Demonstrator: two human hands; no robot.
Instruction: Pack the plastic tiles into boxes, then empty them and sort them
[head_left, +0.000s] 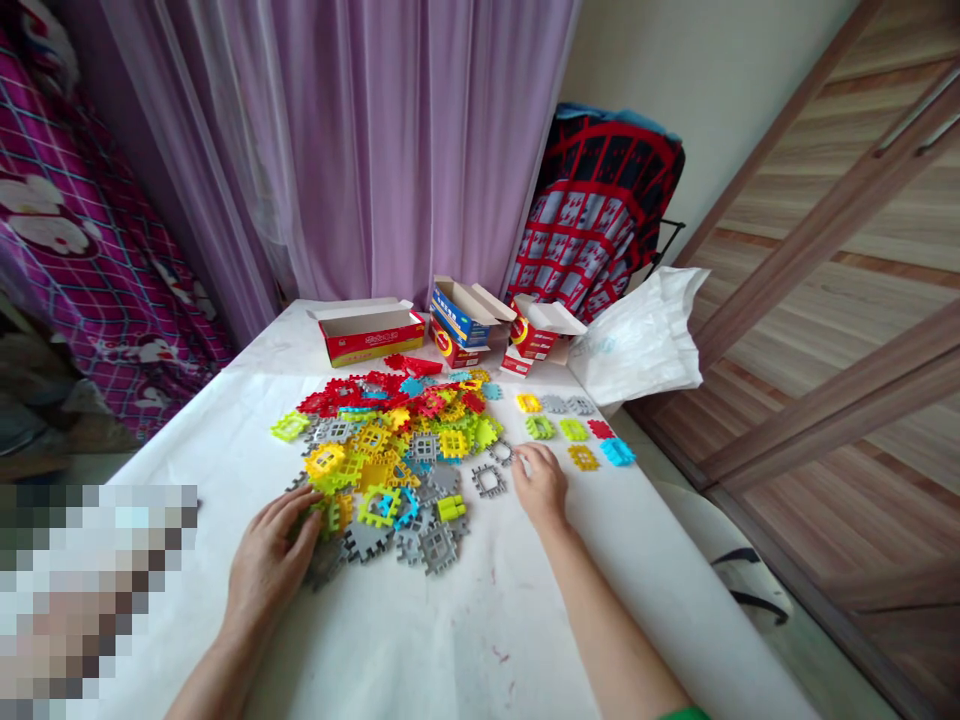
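Observation:
A heap of plastic interlocking pieces (390, 460) in red, yellow, green, blue and grey lies mid-table. My left hand (277, 540) rests at the heap's left edge, fingers apart, its fingertips by green and grey pieces. My right hand (540, 482) is right of the heap, thumb and forefinger at a grey ring-shaped piece (501, 453). A grey square frame piece (490, 481) lies just left of that hand. Beyond it, small groups of pieces stand in rows, among them yellow (583, 458), green (574, 430), blue (618, 452) and red (600, 429).
Behind the heap are an open red box (371, 338), a blue box (461, 315) stacked on a red one, and more red boxes (532, 340). A white bag (641, 335) sits at the table's back right corner. A round white stool (720, 530) stands right of the table.

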